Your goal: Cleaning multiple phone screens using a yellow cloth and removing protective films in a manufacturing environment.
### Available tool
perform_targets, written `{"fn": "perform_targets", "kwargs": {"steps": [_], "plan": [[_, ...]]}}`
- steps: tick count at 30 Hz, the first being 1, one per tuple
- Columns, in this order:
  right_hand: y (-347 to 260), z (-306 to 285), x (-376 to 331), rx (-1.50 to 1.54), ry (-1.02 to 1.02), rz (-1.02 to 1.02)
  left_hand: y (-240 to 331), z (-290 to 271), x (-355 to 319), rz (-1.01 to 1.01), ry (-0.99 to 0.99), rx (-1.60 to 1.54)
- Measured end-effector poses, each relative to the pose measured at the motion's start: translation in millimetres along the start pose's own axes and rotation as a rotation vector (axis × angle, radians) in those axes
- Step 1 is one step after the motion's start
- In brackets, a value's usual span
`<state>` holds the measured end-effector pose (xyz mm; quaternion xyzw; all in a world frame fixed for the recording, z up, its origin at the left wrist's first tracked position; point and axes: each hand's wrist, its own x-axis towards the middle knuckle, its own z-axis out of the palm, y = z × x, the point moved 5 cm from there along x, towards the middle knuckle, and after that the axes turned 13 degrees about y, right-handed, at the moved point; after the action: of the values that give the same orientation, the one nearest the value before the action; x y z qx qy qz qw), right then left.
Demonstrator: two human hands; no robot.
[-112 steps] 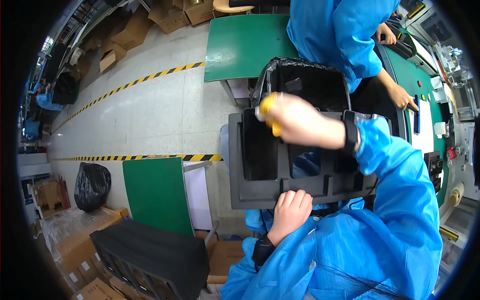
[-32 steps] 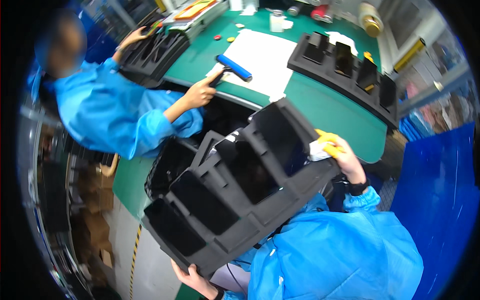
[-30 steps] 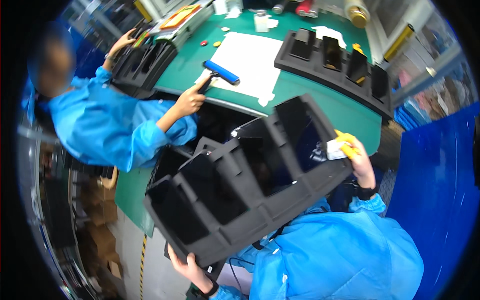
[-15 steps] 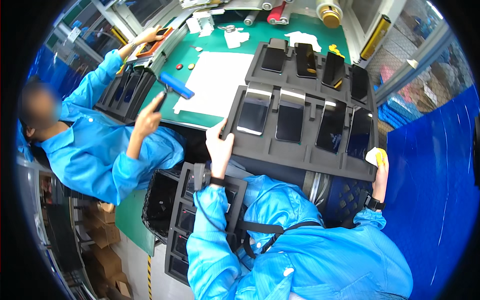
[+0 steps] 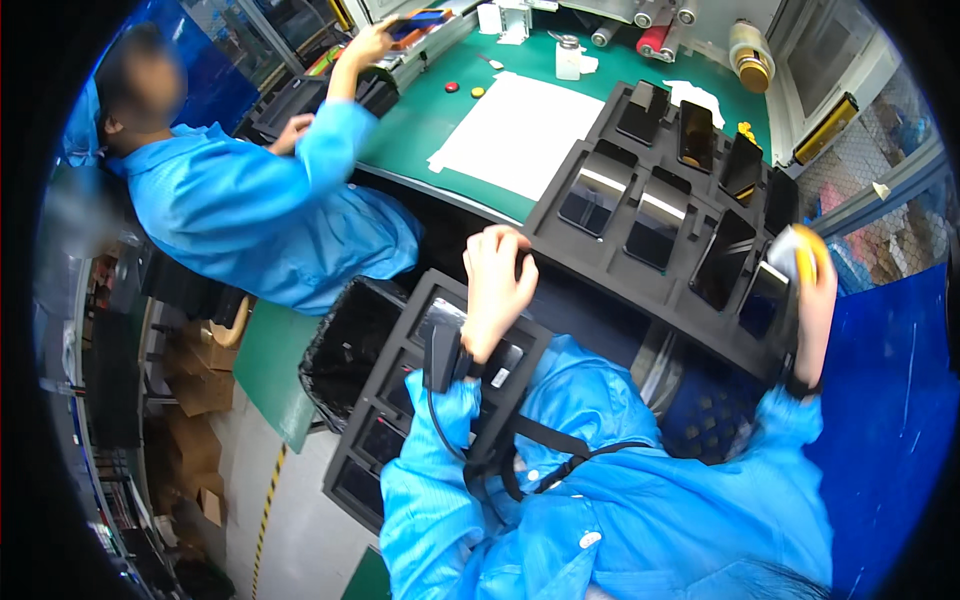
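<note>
My left hand (image 5: 495,290) has its fingers curled at the left corner of the front black tray (image 5: 560,255). Several glossy black phones sit in that tray's slots, among them a phone (image 5: 597,195) at the left and a phone (image 5: 724,260) farther right. My right hand (image 5: 818,290) is closed around a yellow-and-white wiping pad (image 5: 797,254), slightly blurred, over the tray's right end. It is nearest the rightmost front phone (image 5: 764,300). Behind, a second row of phones includes a phone (image 5: 696,137) lying in the rear tray section (image 5: 612,120).
Another black tray (image 5: 410,320) with phones lies low beside my left forearm, next to a lined black bin (image 5: 345,345). A co-worker in a blue smock (image 5: 250,200) reaches to an orange fixture (image 5: 418,28). A white sheet (image 5: 520,135) covers part of the green bench (image 5: 400,140).
The view has shifted, and the tray sits more slanted. My right hand and pad have come up over the tray's right end. The co-worker's blue roller is out of sight.
</note>
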<state>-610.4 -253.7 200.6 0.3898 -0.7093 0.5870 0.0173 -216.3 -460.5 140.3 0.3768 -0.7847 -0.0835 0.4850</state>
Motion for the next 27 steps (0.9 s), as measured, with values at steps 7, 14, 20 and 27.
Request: {"fn": "perform_targets", "kwargs": {"steps": [7, 14, 20, 27], "plan": [[-2.5, 283.7, 188.1, -0.182, -0.437, -0.270, -4.6, -79.3, -42.5, -0.175, -0.185, -0.012], [31.4, 448.7, 295.7, -0.113, -0.072, -0.389, -9.4, -161.2, -115.8, -0.737, -0.064, 0.147], [34.8, 484.0, 263.0, -0.300, -0.219, -0.497, 1.1, -156.8, -150.7, -0.959, 0.053, 0.151], [42.1, 499.9, 247.7, -0.412, -0.297, -0.887, 15.5, -127.2, -146.8, -1.010, 0.081, 0.067]]}}
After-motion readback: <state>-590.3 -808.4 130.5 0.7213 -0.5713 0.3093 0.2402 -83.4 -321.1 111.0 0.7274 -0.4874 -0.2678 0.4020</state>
